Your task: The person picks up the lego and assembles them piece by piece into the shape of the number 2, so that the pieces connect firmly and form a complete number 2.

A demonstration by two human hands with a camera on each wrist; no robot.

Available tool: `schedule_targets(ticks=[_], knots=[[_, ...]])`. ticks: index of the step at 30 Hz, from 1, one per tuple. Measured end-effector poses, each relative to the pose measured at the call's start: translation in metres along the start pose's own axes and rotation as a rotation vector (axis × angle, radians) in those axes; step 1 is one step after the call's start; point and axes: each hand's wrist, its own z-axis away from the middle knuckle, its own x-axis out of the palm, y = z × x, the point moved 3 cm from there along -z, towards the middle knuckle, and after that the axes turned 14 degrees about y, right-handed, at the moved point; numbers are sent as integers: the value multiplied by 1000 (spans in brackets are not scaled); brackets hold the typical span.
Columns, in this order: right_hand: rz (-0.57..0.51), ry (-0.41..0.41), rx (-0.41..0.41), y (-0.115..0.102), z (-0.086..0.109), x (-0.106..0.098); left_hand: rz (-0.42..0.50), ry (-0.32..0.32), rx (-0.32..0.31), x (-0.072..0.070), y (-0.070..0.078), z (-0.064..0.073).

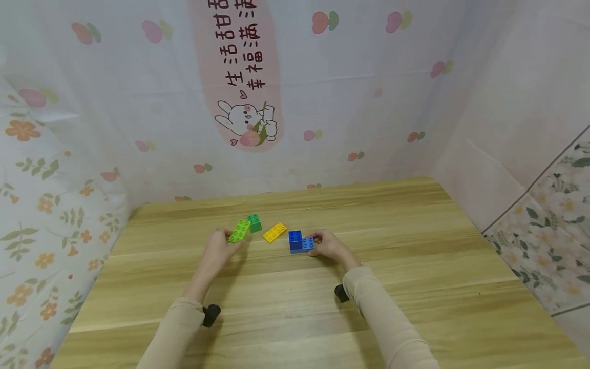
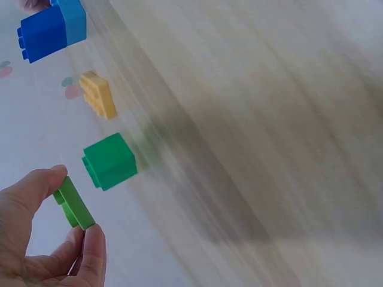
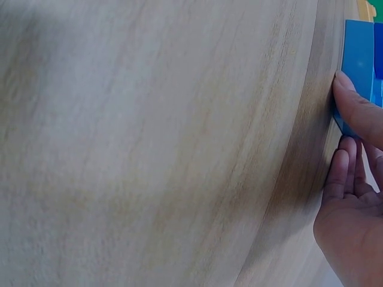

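Between thumb and fingers, my left hand (image 1: pixel 219 247) pinches a thin light-green toy brick (image 1: pixel 239 231), tilted and raised over the table. Just beyond it stands a dark-green brick (image 1: pixel 254 223). A flat yellow brick (image 1: pixel 275 232) lies to the right of that, studs up. My right hand (image 1: pixel 328 244) grips the right end of a light-blue brick (image 1: pixel 308 243), which rests on the table. On this brick's left half sits a dark-blue brick (image 1: pixel 295 239). In the right wrist view, the thumb (image 3: pixel 359 113) lies along the light-blue brick's side.
Everything lies on a wood-grain table (image 1: pixel 295 318). A printed white cloth (image 1: pixel 350 92) hangs behind the table's far edge, and a floral cloth (image 1: pixel 55 220) hangs on the left. Small black devices are worn at both wrists.
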Motion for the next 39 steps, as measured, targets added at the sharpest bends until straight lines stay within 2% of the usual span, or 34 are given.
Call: schedule_targets(ticks=[5,14,28,34,39], knots=[[3,21,48,-3,2,1,3,7,27,3,9,-3],[18,23,15,-4,2,2,21,-6,55,8,23,-7],[16,30,49,-4,1,4,-11,-34,91,19,41,-11],[12,30,44,-3,2,4,26,-46,88,21,48,-11],[3,32,39,-4,2,5,54,-55,112,22,51,-11]])
